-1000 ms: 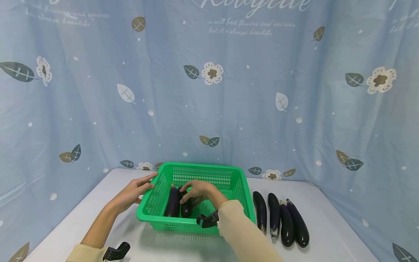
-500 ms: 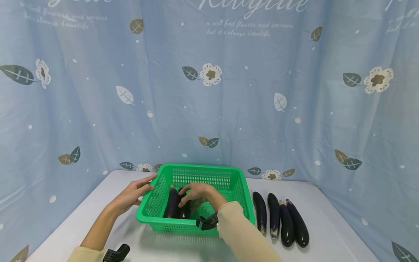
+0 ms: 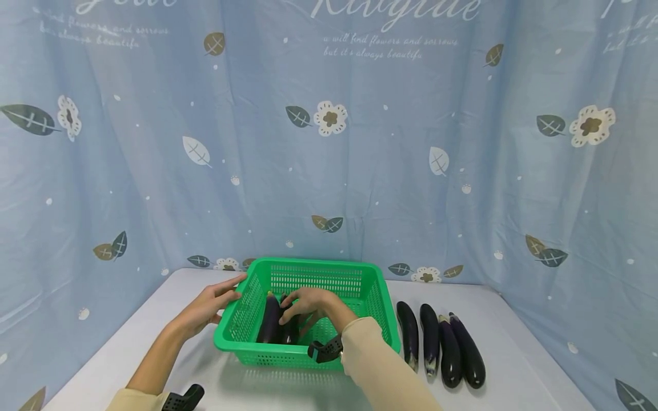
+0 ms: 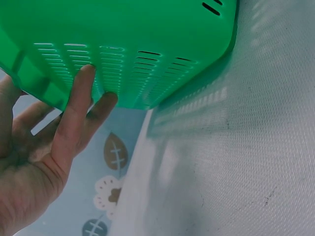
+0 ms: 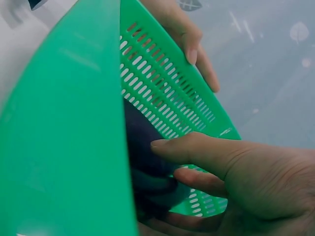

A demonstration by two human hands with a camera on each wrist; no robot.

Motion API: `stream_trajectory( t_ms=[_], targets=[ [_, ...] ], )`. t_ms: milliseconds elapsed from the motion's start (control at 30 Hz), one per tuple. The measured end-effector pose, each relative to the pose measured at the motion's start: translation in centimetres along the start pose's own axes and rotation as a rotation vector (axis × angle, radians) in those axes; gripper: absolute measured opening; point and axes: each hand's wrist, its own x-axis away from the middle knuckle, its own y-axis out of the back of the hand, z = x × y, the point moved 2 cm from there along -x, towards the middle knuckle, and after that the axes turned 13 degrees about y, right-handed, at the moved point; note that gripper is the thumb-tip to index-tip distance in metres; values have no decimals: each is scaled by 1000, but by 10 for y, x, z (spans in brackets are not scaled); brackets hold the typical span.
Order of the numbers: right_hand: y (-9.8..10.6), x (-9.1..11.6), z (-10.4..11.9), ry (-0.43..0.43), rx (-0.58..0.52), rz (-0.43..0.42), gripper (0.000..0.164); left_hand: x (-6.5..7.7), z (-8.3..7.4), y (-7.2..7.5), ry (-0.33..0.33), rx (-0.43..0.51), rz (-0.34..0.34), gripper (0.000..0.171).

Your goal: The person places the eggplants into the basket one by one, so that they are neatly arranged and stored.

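Observation:
A green slotted plastic basket (image 3: 277,358) stands on the white table. My left hand (image 3: 208,302) grips its left rim; in the left wrist view, fingertips (image 4: 83,78) press on the outer slotted wall. Inside, at the left, two dark purple eggplants lie side by side, stems pointing away. My right hand (image 3: 313,302) reaches in and holds the right-hand eggplant (image 3: 290,334), thumb on one side and fingers on the other. The left-hand eggplant (image 3: 269,319) lies right beside it. The basket's wall hides part of both in the right wrist view.
Several more eggplants (image 3: 450,354) lie in a row on the table, right of the basket. A blue curtain (image 3: 329,171) with leaf and flower prints hangs behind and at both sides. Each wrist wears a black device (image 3: 325,348).
My right hand has shifted slightly left with its eggplant, closing up to the one beside it. The left hand stays on the rim, and the basket has hardly moved.

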Motion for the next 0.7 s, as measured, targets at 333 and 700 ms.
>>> stream_trajectory(
  t_ms=[333,700],
  targets=[
    [2,2,1,-15,29,-12,51,1,0,-2,1,-3,-9,63],
    [11,8,4,7,106,-19,50,-1,2,1,-11,-16,-12,63]
  ],
)
